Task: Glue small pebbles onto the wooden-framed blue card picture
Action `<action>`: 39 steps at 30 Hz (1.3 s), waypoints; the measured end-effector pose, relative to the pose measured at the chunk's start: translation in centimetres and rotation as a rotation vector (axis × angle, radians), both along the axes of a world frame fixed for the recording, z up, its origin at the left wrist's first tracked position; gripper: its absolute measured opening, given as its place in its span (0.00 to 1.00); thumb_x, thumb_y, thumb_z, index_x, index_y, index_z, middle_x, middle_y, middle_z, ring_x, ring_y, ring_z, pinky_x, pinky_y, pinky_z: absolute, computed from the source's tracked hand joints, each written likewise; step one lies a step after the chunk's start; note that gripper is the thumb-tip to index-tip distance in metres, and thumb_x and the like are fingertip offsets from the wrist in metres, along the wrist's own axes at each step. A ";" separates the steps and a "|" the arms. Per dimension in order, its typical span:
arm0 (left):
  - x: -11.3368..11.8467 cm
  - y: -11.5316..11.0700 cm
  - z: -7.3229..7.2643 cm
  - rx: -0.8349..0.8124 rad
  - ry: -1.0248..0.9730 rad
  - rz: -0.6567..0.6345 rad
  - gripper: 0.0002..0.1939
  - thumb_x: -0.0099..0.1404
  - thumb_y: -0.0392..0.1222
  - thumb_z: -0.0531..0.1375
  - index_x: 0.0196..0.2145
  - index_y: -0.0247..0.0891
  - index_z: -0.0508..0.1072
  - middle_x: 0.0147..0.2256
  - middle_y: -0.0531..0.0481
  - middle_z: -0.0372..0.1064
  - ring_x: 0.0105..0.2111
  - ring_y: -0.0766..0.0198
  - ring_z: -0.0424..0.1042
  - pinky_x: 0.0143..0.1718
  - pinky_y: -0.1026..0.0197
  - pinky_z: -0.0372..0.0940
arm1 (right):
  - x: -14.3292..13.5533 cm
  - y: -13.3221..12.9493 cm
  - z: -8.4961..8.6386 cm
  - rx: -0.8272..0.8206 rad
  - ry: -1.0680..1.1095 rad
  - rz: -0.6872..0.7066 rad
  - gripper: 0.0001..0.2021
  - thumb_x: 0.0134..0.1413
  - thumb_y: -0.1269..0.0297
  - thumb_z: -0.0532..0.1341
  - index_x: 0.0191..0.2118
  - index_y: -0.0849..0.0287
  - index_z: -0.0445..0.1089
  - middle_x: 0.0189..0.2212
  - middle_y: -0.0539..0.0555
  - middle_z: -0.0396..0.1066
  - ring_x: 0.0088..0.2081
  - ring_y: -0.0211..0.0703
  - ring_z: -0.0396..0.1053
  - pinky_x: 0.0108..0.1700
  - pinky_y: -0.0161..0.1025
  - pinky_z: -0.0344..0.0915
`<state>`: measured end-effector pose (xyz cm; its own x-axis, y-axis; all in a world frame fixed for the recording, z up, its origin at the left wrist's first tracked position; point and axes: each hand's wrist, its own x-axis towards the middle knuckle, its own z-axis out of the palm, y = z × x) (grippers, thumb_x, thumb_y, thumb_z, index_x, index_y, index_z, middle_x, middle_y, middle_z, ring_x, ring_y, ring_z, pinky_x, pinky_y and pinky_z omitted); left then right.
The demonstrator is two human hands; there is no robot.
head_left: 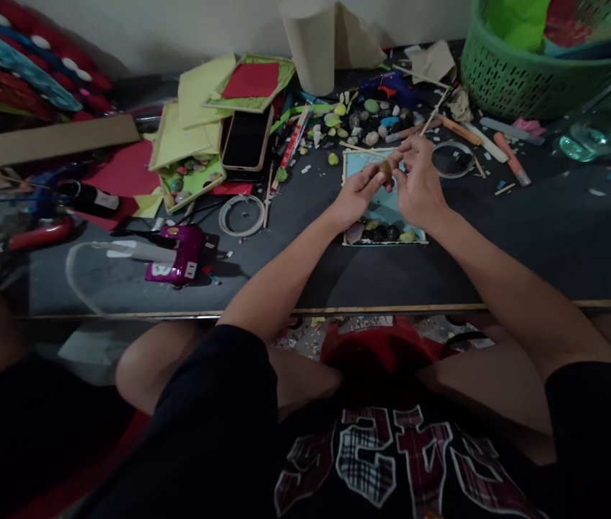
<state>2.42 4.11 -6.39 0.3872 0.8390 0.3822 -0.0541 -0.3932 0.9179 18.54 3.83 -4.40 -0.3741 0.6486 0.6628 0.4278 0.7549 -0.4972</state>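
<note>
Over a light blue panel (386,207) edged with thin sticks, my left hand (360,196) pinches a small brown stone (386,170). Close against it, my right hand (418,182) has its fingers bent together near the stone; whatever they hold, if anything, is too small to make out. Dark, purple and yellowish stones (379,232) lie in a row along the panel's near edge. Part of the panel is hidden under both hands.
A purple glue gun (179,254) and a tape roll (241,215) lie left. Behind are a phone (247,138), loose stones (362,119) and a paper roll (310,50). A green basket (532,83) and a bottle (602,119) stand right. Another person's knee shows left.
</note>
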 end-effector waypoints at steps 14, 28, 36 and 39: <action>0.0 -0.3 0.6 -0.060 0.003 -0.040 0.32 0.64 0.73 0.52 0.37 0.37 0.70 0.32 0.49 0.68 0.39 0.60 0.70 0.52 0.53 0.64 | 0.8 1.1 -1.0 -0.200 0.131 0.166 0.21 0.66 0.38 0.46 0.52 0.47 0.46 0.42 0.52 0.69 0.35 0.41 0.75 0.43 0.51 0.76; -0.5 0.0 -0.4 -0.165 -0.015 -0.014 0.31 0.69 0.68 0.48 0.39 0.37 0.73 0.29 0.51 0.68 0.34 0.63 0.68 0.45 0.58 0.62 | 0.9 0.7 -0.5 -0.162 0.199 0.005 0.26 0.62 0.34 0.46 0.56 0.45 0.47 0.55 0.58 0.64 0.52 0.48 0.70 0.51 0.55 0.74; -0.4 -0.3 0.0 -0.213 -0.024 -0.020 0.30 0.70 0.67 0.47 0.34 0.36 0.70 0.28 0.51 0.67 0.31 0.66 0.67 0.43 0.59 0.63 | 2.0 -0.1 1.6 -0.122 0.033 -0.025 0.26 0.58 0.42 0.61 0.56 0.49 0.60 0.47 0.56 0.76 0.55 0.56 0.71 0.62 0.63 0.64; -0.5 -0.3 -0.1 -0.190 -0.031 -0.034 0.30 0.70 0.68 0.48 0.33 0.37 0.71 0.29 0.50 0.68 0.33 0.64 0.68 0.45 0.57 0.63 | 1.7 -0.4 1.5 -0.138 0.046 -0.057 0.23 0.59 0.46 0.62 0.55 0.48 0.61 0.42 0.53 0.78 0.49 0.55 0.74 0.60 0.62 0.66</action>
